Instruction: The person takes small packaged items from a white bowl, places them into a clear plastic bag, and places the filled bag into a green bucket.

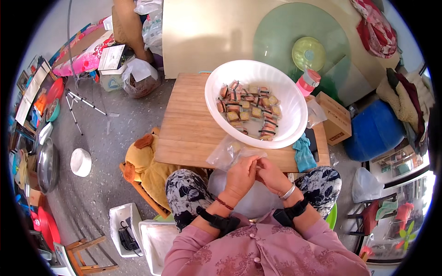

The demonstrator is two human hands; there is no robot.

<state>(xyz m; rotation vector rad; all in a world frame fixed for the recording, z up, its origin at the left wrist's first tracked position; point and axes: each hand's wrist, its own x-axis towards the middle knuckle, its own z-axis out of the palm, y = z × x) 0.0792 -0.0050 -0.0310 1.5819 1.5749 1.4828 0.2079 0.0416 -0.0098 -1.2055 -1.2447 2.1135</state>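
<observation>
My left hand (240,176) and my right hand (273,175) meet at the near edge of a wooden table (186,120), fingertips pinched together on a clear plastic bag (224,151). The bag spreads out to the left, its far part lying on the table just below the basin. What the fingers pinch exactly is hidden by the hands. Beyond them stands a large white plastic basin (293,120) with many small wrapped snack packets (256,111) inside. More translucent plastic (252,200) hangs or lies between my knees.
Right of the basin lie a teal cloth (304,153), a dark flat object (311,145) and a plastic bag (315,114). A cardboard box (334,119) and a blue barrel (374,131) stand farther right. At left are a plush-covered chair (152,172), foam boxes (126,229) and a small tripod (83,100).
</observation>
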